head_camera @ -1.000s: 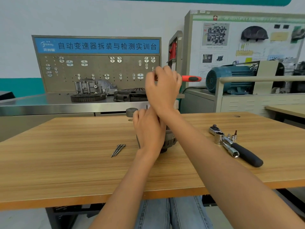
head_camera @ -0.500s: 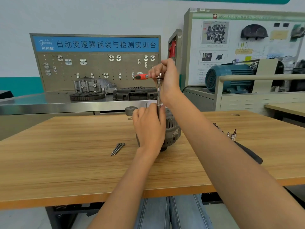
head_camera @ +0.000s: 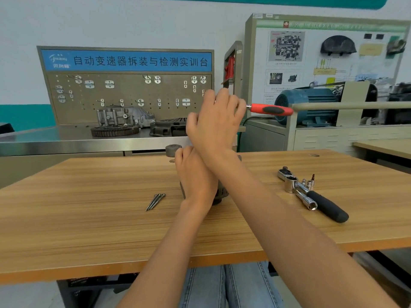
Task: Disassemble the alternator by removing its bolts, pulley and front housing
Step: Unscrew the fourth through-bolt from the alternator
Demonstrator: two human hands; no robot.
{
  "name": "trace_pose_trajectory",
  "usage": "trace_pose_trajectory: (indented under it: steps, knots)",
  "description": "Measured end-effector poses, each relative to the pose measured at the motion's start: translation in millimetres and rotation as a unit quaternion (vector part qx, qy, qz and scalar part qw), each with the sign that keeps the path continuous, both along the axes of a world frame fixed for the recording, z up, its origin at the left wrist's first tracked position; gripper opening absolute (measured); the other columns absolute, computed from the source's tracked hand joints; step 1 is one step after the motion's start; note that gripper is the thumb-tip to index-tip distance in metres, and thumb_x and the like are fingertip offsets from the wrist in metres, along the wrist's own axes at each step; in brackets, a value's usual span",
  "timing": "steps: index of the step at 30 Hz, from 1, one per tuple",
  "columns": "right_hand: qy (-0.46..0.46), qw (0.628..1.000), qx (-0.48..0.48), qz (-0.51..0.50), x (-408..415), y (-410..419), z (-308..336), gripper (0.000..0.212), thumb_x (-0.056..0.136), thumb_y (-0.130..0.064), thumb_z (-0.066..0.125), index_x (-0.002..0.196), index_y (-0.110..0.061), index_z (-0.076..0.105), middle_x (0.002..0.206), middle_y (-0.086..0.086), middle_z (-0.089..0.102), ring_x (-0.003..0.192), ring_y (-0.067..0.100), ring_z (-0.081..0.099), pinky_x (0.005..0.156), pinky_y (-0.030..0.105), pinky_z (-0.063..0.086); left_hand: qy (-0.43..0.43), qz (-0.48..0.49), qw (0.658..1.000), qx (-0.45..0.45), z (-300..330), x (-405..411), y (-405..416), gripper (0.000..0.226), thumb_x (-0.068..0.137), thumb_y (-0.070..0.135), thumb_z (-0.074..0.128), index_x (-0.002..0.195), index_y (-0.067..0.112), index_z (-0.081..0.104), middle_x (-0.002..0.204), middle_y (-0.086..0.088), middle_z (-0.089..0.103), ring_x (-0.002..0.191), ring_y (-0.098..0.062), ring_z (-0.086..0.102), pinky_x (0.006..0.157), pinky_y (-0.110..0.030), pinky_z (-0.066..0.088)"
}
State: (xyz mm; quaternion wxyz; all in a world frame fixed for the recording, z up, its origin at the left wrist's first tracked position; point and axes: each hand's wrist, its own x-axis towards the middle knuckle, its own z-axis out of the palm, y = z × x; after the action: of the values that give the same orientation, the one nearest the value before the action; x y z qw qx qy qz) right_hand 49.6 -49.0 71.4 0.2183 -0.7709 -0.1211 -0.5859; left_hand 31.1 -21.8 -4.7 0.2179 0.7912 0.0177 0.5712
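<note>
In a training workshop with a pegboard behind, we work at a wooden worktop (head_camera: pixel 89 230). Our right hand (head_camera: pixel 214 123) is closed around the head of a red-handled ratchet (head_camera: pixel 270 109); our left hand (head_camera: pixel 195 174) wraps the alternator (head_camera: pixel 222 193), mostly hidden beneath. We should keep the tool upright over the bolt and brace the body firmly. Removed bolts (head_camera: pixel 155 201) lie just left; a black-handled ratchet (head_camera: pixel 320 201) rests well apart on the right.
</note>
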Motion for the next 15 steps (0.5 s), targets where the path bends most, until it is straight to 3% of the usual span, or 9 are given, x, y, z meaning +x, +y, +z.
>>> trace_pose_trajectory:
  steps: [6,11,13,15]
  knots:
    - [0.003,0.997,0.025,0.068,-0.2,0.9,5.2,0.022,0.078,-0.026,0.047,0.089,-0.01,0.057,0.091,0.005,0.053,0.089,0.023,0.046,0.095,0.036,0.027,0.007,0.014,1.0,0.005,-0.3,0.6,-0.1,0.021,0.074,0.002,0.064,0.065,0.016,0.05,0.062,-0.004,0.055,0.071,-0.024,0.052,0.077,-0.028,0.026]
    - [0.046,0.971,0.097,0.213,0.7,3.5,15.5,0.023,0.086,-0.024,0.048,0.064,-0.014,0.049,0.074,-0.003,0.047,0.079,0.016,0.043,0.091,0.033,0.029,0.017,0.009,1.0,-0.002,-0.6,2.2,0.7,0.025,0.082,0.01,0.056,0.064,0.02,0.04,0.058,0.017,0.028,0.068,-0.012,0.033,0.075,-0.021,0.018]
    - [0.079,0.93,0.166,0.317,0.6,2.2,21.2,0.039,0.09,-0.019,0.045,0.052,-0.018,0.036,0.059,-0.006,0.039,0.065,0.012,0.039,0.08,0.032,0.034,0.008,-0.013,1.0,-0.023,-0.1,2.3,-0.4,0.024,0.087,0.015,0.053,0.068,0.021,0.039,0.059,0.017,0.027,0.068,-0.011,0.032,0.077,-0.024,0.024]
    - [0.133,0.84,0.278,0.447,0.3,-2.6,26.8,0.045,0.092,-0.014,0.041,0.049,-0.017,0.03,0.051,-0.005,0.032,0.054,0.011,0.032,0.062,0.027,0.034,0.0,-0.016,0.999,-0.032,0.2,1.0,-2.2,0.02,0.091,0.02,0.051,0.073,0.021,0.042,0.062,0.013,0.033,0.068,-0.012,0.033,0.081,-0.031,0.03]
